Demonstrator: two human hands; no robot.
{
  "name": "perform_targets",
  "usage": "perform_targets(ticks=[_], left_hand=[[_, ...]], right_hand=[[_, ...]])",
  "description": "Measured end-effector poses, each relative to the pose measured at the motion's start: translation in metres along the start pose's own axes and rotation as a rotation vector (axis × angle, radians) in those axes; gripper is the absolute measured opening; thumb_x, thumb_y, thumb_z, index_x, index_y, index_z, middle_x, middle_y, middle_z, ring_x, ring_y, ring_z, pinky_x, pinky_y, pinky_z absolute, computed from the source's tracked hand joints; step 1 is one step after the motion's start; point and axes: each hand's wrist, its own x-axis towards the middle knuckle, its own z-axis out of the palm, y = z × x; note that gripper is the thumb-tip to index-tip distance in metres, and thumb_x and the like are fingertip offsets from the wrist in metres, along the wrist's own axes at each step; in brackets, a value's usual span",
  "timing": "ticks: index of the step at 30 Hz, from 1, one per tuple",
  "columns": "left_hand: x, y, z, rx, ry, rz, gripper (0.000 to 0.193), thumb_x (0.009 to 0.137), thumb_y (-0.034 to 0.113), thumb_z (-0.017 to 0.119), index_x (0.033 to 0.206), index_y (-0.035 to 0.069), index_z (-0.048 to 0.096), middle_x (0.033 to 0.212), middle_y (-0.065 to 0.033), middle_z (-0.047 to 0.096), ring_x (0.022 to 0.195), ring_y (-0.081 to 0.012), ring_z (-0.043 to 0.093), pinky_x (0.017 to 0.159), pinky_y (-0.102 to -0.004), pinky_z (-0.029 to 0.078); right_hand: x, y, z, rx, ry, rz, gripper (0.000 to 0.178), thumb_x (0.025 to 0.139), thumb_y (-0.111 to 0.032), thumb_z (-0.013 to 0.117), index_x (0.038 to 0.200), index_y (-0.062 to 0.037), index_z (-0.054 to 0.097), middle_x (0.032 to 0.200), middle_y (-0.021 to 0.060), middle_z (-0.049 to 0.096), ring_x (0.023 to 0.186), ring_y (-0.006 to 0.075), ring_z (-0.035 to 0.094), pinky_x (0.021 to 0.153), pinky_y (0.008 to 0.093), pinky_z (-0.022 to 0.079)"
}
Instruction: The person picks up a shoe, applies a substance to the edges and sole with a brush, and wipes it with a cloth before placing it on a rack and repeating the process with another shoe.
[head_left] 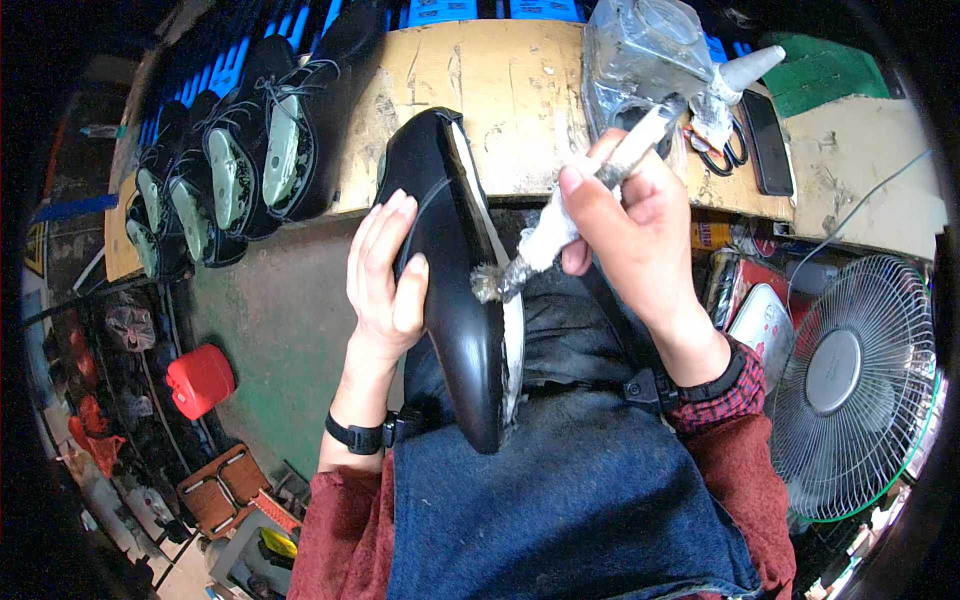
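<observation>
Shoe (450,300) mid-view, lying 12-to-6 o'clock. My left fingers (378,240) spread, bracing its 9 o'clock side; right fingers (595,210) clamp the brush (548,235) at 2. Looks stiff, slick; I'd hold the flank, off the pale edge (513,340).

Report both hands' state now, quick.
Left hand: open, laid against the smooth, glossy black shoe.
Right hand: closed, holding the long, white-wrapped brush with short brownish bristles.
</observation>
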Motion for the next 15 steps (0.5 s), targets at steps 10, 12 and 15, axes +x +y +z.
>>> perform_targets(ticks=[10,12,15], left_hand=[[0.01,0.001,-0.001,0.041,-0.027,-0.001,0.057,0.071,0.003,0.07,0.121,0.007,0.041,0.122,-0.024,0.054,0.107,-0.0407,0.058,0.09,-0.0486,0.049],[0.014,-0.001,0.001,0.002,0.047,0.045,0.064,0.069,0.005,0.073,0.124,0.008,0.041,0.122,-0.0238,0.055,0.107,-0.0401,0.058,0.09,-0.0482,0.049],[0.022,-0.005,-0.001,-0.025,0.032,0.05,0.071,0.065,0.008,0.077,0.126,0.008,0.042,0.122,-0.0233,0.055,0.107,-0.0387,0.059,0.09,-0.046,0.049]], right_hand=[[-0.057,-0.021,-0.012,-0.401,-0.227,-0.711,0.022,0.085,-0.01,0.062,0.093,-0.0019,0.043,0.075,0.018,0.062,0.056,0.0159,0.059,0.048,0.0254,0.048],[-0.056,-0.026,-0.016,-0.309,-0.408,-0.807,0.029,0.082,-0.012,0.066,0.092,-0.0006,0.041,0.076,0.0202,0.063,0.059,0.0188,0.061,0.05,0.0279,0.051],[-0.055,-0.036,-0.019,-0.279,-0.502,-0.905,0.034,0.078,-0.013,0.071,0.091,-0.0002,0.042,0.08,0.0226,0.064,0.061,0.0213,0.062,0.051,0.03,0.052]])
